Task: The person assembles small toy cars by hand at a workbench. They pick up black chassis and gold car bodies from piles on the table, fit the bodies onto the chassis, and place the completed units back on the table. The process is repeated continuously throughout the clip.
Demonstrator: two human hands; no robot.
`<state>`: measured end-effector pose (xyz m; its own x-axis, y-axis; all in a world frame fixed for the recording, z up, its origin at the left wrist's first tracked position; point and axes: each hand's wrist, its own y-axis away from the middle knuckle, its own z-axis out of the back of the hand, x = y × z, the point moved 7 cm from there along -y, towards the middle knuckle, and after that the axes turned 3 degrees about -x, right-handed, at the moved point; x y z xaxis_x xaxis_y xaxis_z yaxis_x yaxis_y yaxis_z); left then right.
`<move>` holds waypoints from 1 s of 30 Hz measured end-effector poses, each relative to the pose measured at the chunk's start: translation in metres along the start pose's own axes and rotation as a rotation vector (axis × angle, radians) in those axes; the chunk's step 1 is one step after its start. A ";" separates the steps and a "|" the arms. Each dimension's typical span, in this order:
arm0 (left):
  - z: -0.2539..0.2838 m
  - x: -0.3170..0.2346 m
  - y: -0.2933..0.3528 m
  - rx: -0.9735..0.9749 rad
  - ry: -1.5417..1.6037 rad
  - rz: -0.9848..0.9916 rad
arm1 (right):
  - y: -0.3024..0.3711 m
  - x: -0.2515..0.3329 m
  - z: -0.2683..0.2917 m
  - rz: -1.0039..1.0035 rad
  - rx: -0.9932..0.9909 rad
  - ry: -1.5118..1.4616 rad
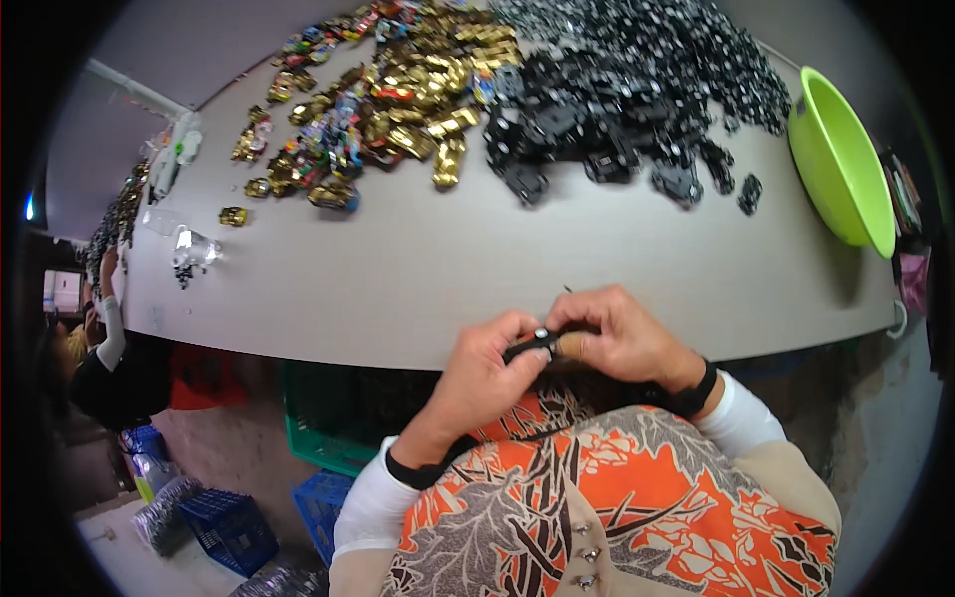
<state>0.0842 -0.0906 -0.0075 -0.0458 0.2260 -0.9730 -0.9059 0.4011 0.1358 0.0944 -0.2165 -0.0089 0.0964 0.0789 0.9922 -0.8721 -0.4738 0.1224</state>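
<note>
A small black part (525, 348) — slim, elongated, with a pale shiny spot — is at the near edge of the tabletop (378, 284). The left hand (484, 366) and right hand (629, 338) pinch it between them.

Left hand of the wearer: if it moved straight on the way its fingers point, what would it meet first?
Beyond the small black part in its grip, the left hand would probably meet the right hand first, close ahead; the exact depth is unclear.
</note>
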 end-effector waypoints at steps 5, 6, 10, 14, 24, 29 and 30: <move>0.018 0.000 0.014 -0.038 -0.088 0.047 | -0.009 0.011 -0.019 0.076 0.015 0.160; 0.023 0.002 0.018 -0.032 -0.113 0.062 | -0.011 0.014 -0.024 0.094 0.054 0.113; 0.062 -0.006 0.053 -0.114 -0.097 0.111 | -0.017 0.019 -0.021 0.169 0.075 0.233; 0.132 0.013 0.115 -0.433 -0.387 0.175 | -0.029 0.037 0.019 0.346 -0.195 0.522; 0.142 -0.046 0.051 -0.497 -0.661 -0.089 | -0.090 0.048 0.033 0.442 -0.424 1.130; 0.118 -0.064 -0.063 -0.435 -0.766 -0.404 | -0.080 0.046 0.043 0.408 -0.425 0.892; 0.118 -0.058 -0.083 -0.459 -0.860 -0.356 | -0.076 0.043 0.047 0.374 -0.411 0.746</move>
<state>0.2115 -0.0325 0.0597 0.4084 0.7900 -0.4572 -0.8898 0.2327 -0.3926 0.1877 -0.2186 0.0251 -0.4342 0.5947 0.6766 -0.8995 -0.2455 -0.3614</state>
